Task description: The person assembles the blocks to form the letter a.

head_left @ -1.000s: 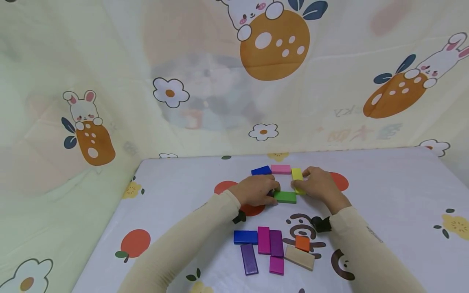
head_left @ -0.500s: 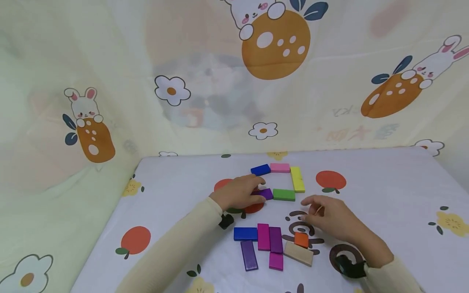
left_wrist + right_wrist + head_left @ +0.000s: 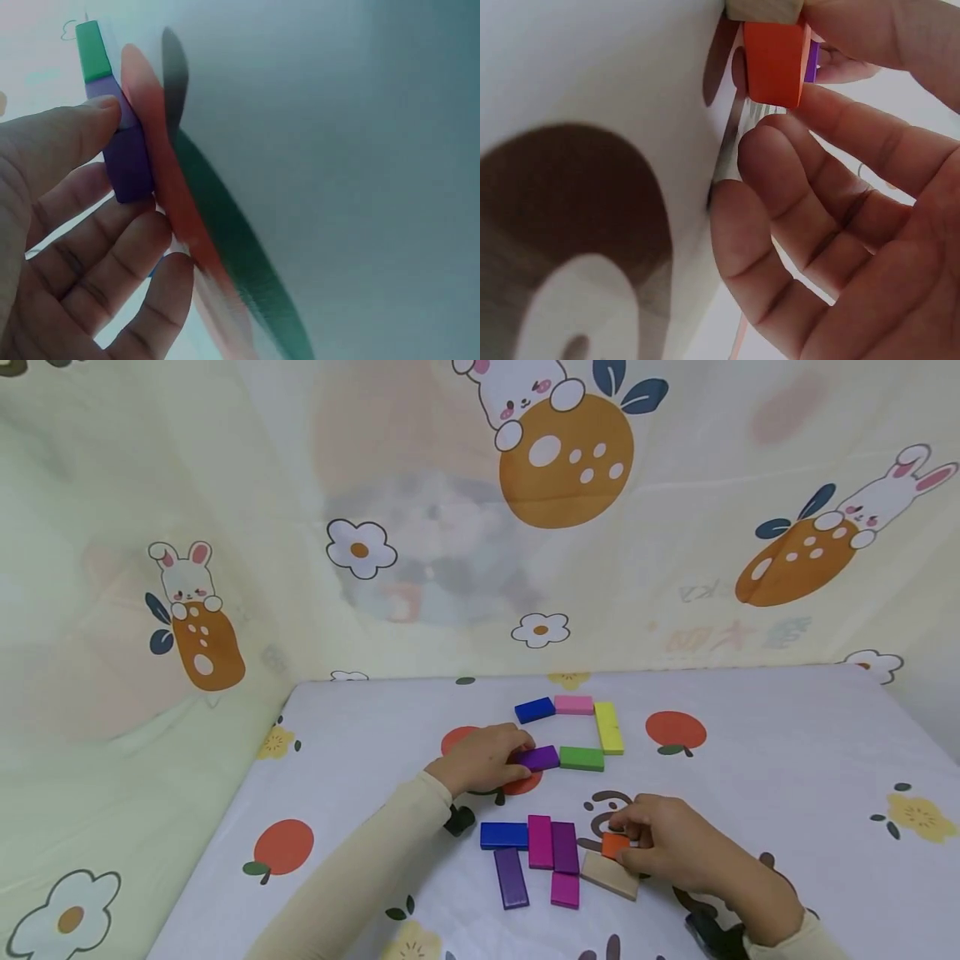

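My left hand (image 3: 480,760) pinches the left end of a purple block (image 3: 540,758) between thumb and fingers. That block touches a green block (image 3: 582,759); a yellow block (image 3: 609,728), a pink one (image 3: 573,705) and a blue one (image 3: 535,710) continue the curved line. In the left wrist view the thumb lies over the purple block (image 3: 129,161). On the near side, my right hand (image 3: 675,843) has thumb and index finger at opposite ends of a small orange block (image 3: 614,845). The right wrist view shows the orange block (image 3: 774,64) between them, beside the wooden block's end (image 3: 765,9).
A loose group lies nearer me: a blue block (image 3: 504,836), a magenta block (image 3: 539,842), purple blocks (image 3: 512,878), a short magenta piece (image 3: 565,890) and a beige block (image 3: 609,875). A printed cloth (image 3: 360,727) covers the table; a patterned curtain (image 3: 420,443) hangs behind.
My right hand has left the yellow block and come nearer to the orange block, which it now pinches. My left hand has shifted left from the green block along the purple one.
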The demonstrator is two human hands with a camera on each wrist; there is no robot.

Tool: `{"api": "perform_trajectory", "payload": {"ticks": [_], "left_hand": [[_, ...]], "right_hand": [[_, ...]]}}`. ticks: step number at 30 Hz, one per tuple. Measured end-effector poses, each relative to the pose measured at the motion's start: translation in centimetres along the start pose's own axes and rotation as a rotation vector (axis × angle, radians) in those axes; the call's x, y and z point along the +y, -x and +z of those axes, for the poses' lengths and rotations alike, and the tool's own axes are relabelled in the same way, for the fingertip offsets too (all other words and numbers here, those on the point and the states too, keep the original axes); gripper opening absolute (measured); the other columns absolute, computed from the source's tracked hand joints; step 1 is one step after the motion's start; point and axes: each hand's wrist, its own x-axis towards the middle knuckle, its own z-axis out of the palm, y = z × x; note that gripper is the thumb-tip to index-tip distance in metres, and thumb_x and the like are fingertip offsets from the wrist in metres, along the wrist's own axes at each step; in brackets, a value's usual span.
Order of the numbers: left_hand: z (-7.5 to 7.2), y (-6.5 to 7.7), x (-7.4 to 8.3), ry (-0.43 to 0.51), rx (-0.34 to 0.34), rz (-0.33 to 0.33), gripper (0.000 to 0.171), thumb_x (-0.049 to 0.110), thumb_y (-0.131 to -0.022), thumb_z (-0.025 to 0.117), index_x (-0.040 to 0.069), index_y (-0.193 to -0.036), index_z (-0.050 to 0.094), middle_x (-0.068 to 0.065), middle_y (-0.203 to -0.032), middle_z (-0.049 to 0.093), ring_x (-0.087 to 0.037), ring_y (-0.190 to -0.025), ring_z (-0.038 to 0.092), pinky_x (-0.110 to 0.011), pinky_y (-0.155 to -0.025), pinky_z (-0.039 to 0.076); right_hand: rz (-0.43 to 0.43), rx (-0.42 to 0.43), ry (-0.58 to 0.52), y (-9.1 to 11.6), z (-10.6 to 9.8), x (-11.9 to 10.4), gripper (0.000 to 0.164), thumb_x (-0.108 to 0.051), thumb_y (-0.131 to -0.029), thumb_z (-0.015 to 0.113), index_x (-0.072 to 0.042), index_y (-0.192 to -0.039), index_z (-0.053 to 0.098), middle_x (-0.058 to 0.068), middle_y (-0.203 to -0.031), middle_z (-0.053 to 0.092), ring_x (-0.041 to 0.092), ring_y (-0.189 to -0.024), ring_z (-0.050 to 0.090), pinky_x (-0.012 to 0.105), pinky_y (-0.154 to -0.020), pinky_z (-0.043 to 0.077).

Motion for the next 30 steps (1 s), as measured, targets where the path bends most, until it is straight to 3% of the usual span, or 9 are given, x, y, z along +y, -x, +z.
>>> {"api": "perform_trajectory", "payload": {"ticks": [9,17,22,30], "left_hand": [[0.2,0.9,0.0,0.073,0.032,-0.038,0.045,0.034,-0.098,0.074,0.014,-0.138,0.065,0.0,-0.117,0.065,-0.011,-0.103,0.059,-0.025,-0.089,0.052],[0.4,3.7,-0.2,0.165,0.081,-0.059,0.052,0.037,-0.1,0.072,0.016,-0.146,0.059,-0.002,-0.122,0.063,-0.014,-0.11,0.056,-0.028,-0.091,0.052],[0.5,5.5,0.0,0.187,0.092,-0.036,0.044,0.033,-0.098,0.074,0.014,-0.136,0.065,-0.001,-0.114,0.065,-0.015,-0.104,0.058,-0.027,-0.085,0.052],[0.8,6.9,0.6,0.241,0.073,-0.025,0.035,0.03,-0.098,0.075,0.012,-0.127,0.07,-0.001,-0.117,0.067,-0.018,-0.109,0.06,-0.03,-0.094,0.053]], "right_hand": [[0.064,0.022,0.104,-0.6,-0.2,-0.4,0.031,-0.012,-0.079,0.088,-0.003,-0.108,0.078,-0.003,-0.081,0.058,0.014,-0.073,0.053,0.024,-0.059,0.049],[0.079,0.093,0.178,-2.7,-1.5,1.0,0.028,-0.014,-0.084,0.084,-0.001,-0.108,0.077,-0.001,-0.083,0.064,0.017,-0.077,0.054,0.031,-0.066,0.05],[0.106,0.128,0.188,-4.3,-2.2,1.9,0.028,-0.016,-0.085,0.082,0.001,-0.108,0.077,0.002,-0.084,0.068,0.02,-0.078,0.056,0.034,-0.07,0.053],[0.122,0.15,0.171,-5.6,-2.6,2.6,0.03,-0.012,-0.088,0.079,0.002,-0.114,0.074,0.003,-0.078,0.061,0.019,-0.072,0.053,0.031,-0.062,0.047]]}}
